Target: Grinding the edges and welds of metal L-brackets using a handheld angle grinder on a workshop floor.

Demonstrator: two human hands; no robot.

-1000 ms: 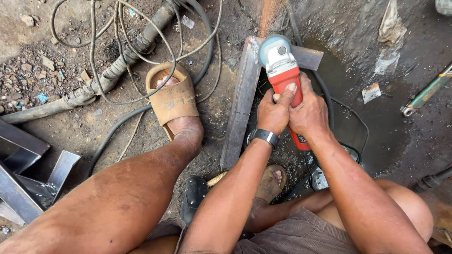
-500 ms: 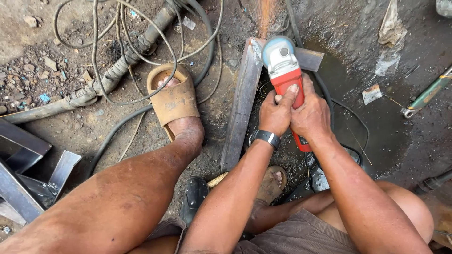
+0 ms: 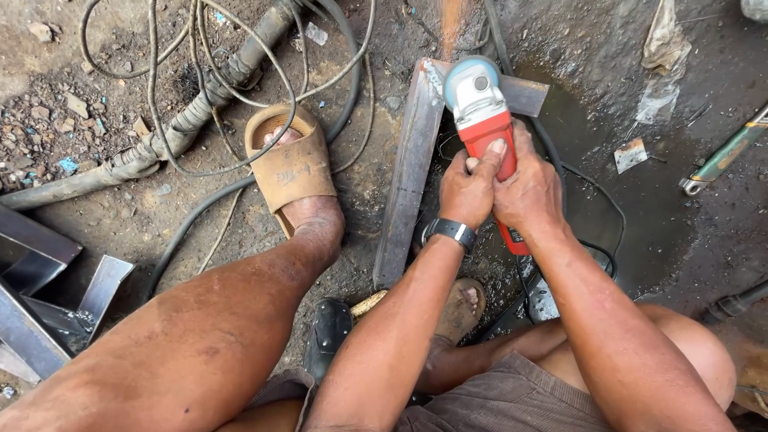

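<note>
Both hands wrap the red body of an angle grinder (image 3: 486,120): the left hand (image 3: 468,186) and right hand (image 3: 526,190) each keep a closed grip side by side. The grinder's long axis runs away from the person, its grey head meeting the far end of a steel angle bar (image 3: 408,184) lying on the dirt floor (image 3: 120,232), sparks flying beyond.
</note>
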